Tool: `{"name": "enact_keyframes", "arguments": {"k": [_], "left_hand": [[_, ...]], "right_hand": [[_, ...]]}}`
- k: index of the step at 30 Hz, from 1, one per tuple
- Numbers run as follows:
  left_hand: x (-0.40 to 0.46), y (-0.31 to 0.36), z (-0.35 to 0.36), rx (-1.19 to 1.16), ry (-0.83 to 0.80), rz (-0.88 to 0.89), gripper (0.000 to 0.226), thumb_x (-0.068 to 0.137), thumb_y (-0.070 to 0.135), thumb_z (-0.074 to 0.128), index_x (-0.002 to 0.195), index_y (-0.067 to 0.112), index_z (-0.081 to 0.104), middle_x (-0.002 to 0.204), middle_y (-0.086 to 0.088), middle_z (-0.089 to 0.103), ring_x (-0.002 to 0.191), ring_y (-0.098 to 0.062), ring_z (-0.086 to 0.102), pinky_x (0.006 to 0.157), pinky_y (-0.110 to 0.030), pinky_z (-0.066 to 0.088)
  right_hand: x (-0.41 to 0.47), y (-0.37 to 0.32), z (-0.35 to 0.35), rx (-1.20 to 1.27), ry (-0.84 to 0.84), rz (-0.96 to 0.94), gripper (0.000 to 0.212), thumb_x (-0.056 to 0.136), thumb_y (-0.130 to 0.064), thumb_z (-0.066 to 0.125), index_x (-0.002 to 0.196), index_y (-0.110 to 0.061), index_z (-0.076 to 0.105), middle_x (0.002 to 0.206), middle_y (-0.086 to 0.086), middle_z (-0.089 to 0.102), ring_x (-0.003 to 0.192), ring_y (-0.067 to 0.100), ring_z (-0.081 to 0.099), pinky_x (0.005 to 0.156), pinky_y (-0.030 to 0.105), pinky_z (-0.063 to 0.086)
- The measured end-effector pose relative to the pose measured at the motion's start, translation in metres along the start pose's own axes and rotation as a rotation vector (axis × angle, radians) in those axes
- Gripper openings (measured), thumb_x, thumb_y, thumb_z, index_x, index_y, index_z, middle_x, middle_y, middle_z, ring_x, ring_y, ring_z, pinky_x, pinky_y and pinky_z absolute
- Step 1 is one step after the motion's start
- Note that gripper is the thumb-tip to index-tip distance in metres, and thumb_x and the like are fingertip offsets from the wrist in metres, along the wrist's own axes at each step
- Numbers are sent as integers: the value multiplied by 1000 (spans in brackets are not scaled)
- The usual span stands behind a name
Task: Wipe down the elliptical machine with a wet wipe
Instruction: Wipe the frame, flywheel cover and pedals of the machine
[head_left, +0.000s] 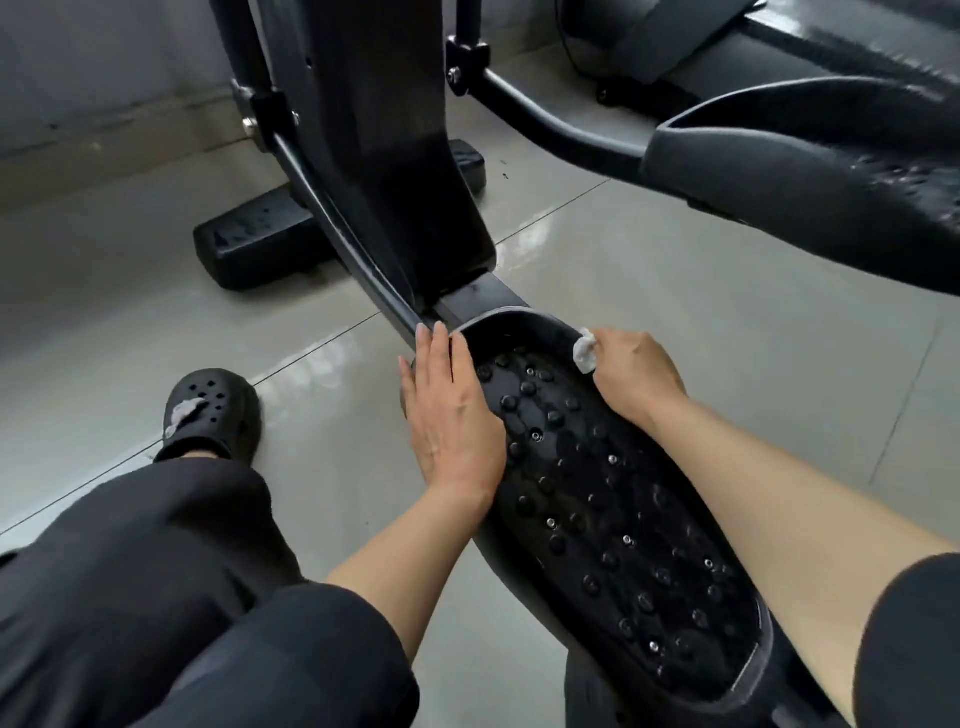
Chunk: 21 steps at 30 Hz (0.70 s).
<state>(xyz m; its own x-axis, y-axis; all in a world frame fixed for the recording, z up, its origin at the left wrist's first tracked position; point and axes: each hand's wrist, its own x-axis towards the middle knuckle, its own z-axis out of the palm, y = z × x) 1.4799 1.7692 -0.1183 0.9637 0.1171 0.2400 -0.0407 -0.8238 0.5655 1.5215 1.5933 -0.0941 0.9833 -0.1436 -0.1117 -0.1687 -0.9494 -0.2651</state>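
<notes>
At the front rim of the near foot pedal (613, 499), the fingers of the right hand (636, 376) are curled round a crumpled white wet wipe (585, 352), pinching it and pressing it against the raised right edge of the pedal near its toe end. The fingers of the left hand (451, 410) lie straight and flat, grasping nothing, with the palm pressed on the pedal's left rim and the fingertips reaching to the curved front lip, as if to steady it. Both bare forearms come in from the bottom of the view, over a knee in dark trousers (156, 571).

The pedal's studded tread looks damp and glossy in places. Beyond it rise the black central column (395, 156) of the elliptical machine, its front stabiliser foot (254, 239) on the grey tiled floor (675, 291), and the second pedal (810, 171) higher up on the right, also shiny. A black clog (213, 410) rests on the tiles to the left.

The step in hand seems to be wiping the rim of this pedal. The next move probably calls for drawing the wipe along the lip and round the toe towards the left hand, keeping pressure on while that hand holds the pedal from swinging.
</notes>
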Motion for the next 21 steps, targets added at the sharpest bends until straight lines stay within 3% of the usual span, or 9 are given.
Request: {"name": "enact_keyframes", "arguments": {"k": [7,11,16,21], "left_hand": [[-52,12,4,168,-57,184,60,77,-5,49,136,2,53,145,-13,49,144,-28,31,120,-47,6],[-78,17,9,241,-58,248,52,80,3,38,126,5,62,136,-10,58,138,-27,41,119,-52,8],[-79,21,7,283,-79,249,41,82,4,52,120,9,66,132,-10,61,138,-28,42,119,-52,3],[-80,23,4,347,-108,232,42,89,9,45,128,14,60,142,-8,52,145,-26,28,120,-47,-11]], "right_hand": [[-55,48,7,-18,34,123,40,95,-4,34,128,-14,55,115,14,65,101,35,60,79,35,48],[-95,80,16,-72,-39,215,39,96,-3,34,131,-9,50,117,17,63,102,33,60,71,30,39],[-130,108,28,-94,-86,276,28,100,-10,38,124,-6,52,112,15,65,99,31,61,67,29,35],[-155,121,35,-60,-77,310,27,100,-10,42,124,-7,54,110,16,66,99,32,61,67,29,36]]}}
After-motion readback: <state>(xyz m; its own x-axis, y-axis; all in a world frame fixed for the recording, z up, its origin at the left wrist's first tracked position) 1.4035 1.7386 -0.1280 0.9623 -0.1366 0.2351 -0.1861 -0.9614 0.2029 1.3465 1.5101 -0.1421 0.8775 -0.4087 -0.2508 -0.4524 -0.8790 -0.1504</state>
